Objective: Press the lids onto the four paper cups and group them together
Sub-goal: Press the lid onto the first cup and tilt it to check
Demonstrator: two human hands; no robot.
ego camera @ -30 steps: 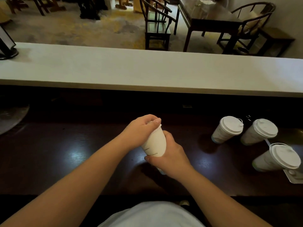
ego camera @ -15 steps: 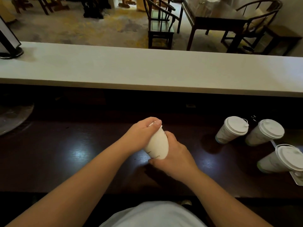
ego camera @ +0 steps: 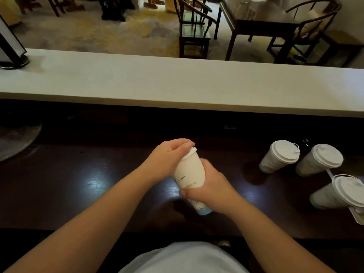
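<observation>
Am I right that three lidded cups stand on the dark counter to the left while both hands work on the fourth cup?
Not quite: the three lidded cups stand to the right, not the left, as the head view shows. The rest holds: the left hand presses on the lid while the right hand grips the fourth cup on the dark counter.

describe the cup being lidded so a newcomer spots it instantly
On the dark counter below the white ledge, find the cup at centre. Unlike the three lidded cups standing at right, it is gripped by the right hand, left hand on its lid.
</observation>
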